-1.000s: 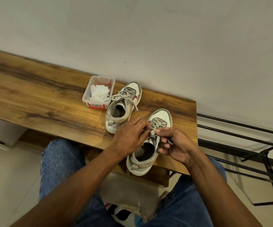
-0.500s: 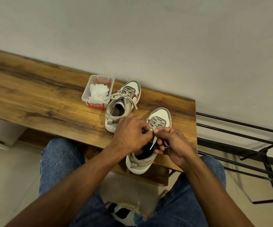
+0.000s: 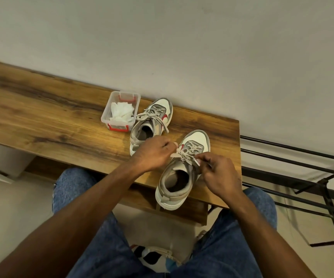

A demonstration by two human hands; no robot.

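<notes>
Count: two sneakers, one clear box, two hands. The near sneaker (image 3: 179,177) stands on the counter (image 3: 51,121) at its near right corner, toe towards the wall and heel over the near edge. The far sneaker (image 3: 152,125) stands just left of it and farther back, touching or nearly touching the clear box (image 3: 105,115), which has red clasps and holds crumpled white cloths (image 3: 122,112); their number cannot be made out.

Obstructions: the left hand (image 3: 154,153) covers the far sneaker's heel. An object on the floor between the knees is largely hidden by the jeans. A black metal rack (image 3: 272,176) is cut off at the right edge.

Hands: both are over the near sneaker's laces (image 3: 189,152). The left hand, knuckles up and fingers curled, pinches a lace end on the left side. The right hand, fingers curled, pinches the lace on the right side. The lace runs taut between them across the tongue.
</notes>
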